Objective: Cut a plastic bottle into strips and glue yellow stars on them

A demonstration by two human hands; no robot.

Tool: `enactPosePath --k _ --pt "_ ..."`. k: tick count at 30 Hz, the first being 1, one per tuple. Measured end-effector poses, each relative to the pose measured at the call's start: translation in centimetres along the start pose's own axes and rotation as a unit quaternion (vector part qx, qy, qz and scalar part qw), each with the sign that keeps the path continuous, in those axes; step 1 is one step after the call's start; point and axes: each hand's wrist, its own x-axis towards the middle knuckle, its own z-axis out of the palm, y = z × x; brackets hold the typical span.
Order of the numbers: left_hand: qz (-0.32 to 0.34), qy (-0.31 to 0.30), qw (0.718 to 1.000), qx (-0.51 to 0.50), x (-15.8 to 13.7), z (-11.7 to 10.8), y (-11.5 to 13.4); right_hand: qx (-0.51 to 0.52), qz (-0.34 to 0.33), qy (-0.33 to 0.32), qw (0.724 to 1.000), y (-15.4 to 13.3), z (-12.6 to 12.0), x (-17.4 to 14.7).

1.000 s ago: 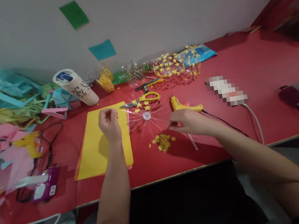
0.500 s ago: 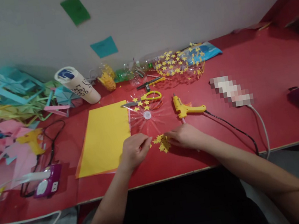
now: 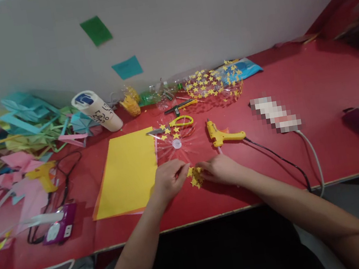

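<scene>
Currently, left hand (image 3: 172, 179): is bringing thumb and fingers nearly together at one edge of a loose pile of small flat yellow stars (image 3: 196, 180); I cannot tell whether it is pinching one.
Right hand (image 3: 222, 171): is reaching into the pile's other side with fingertips narrowly spaced; whether a star is sitting between them is too small to tell.
Star pile: is lying on the red desk (image 3: 271, 156), between the two hands.
Splayed plastic: a clear plastic piece with strips fanning from a round whitish centre (image 3: 176, 144) is resting just beyond the hands, a few stars showing on its far side beside yellow-handled scissors (image 3: 183, 121).
Progress: most strips are looking bare, so this piece seems only partly covered, with the pile's stars remaining loose; farther back, a clear plastic form dotted with many stars (image 3: 204, 84) is looking much fuller.
Glue: a yellow glue gun (image 3: 227, 137) is lying untouched near the right hand.
Change: a second ago the hands were hovering well apart; now both are meeting at the pile, while the splayed plastic is keeping its place.
</scene>
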Motion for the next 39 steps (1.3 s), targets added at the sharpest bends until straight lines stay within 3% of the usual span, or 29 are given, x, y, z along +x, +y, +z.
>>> enactPosePath --k 12,14,16,19,21,25,29,32,36,39 --pt "0.043 0.045 0.998 -0.012 3.0 0.6 0.7 0.058 0.035 0.075 0.995 0.4 0.4 0.0" --pt "0.049 0.047 0.997 -0.029 3.0 1.0 1.1 0.138 0.042 0.107 0.984 0.7 0.1 -0.2" --pt "0.034 0.044 0.997 -0.050 2.8 1.3 1.4 0.302 0.045 0.159 0.939 1.0 -0.5 -0.4" --pt "-0.053 0.025 0.992 -0.110 2.8 1.4 1.7 0.534 0.059 0.230 0.812 1.3 -2.0 -0.6" --pt "-0.134 -0.008 0.975 -0.179 3.3 1.3 1.9 0.610 0.067 0.238 0.753 1.2 -3.2 -0.4" --pt "-0.213 -0.040 0.932 -0.290 4.4 1.0 2.2 0.671 0.051 0.214 0.708 0.7 -5.0 0.5" --pt "-0.225 -0.005 0.918 -0.327 4.5 0.9 2.2 0.688 0.033 0.188 0.701 0.5 -5.2 1.2" --pt "-0.240 0.006 0.911 -0.336 4.1 1.2 2.0 0.671 0.028 0.184 0.718 0.4 -4.7 1.4" --pt "-0.224 0.011 0.927 -0.301 3.5 1.8 1.8 0.613 0.028 0.197 0.764 0.3 -4.2 1.1" --pt "-0.189 0.033 0.949 -0.251 3.3 1.5 1.5 0.496 0.030 0.207 0.843 1.6 -4.5 0.6"
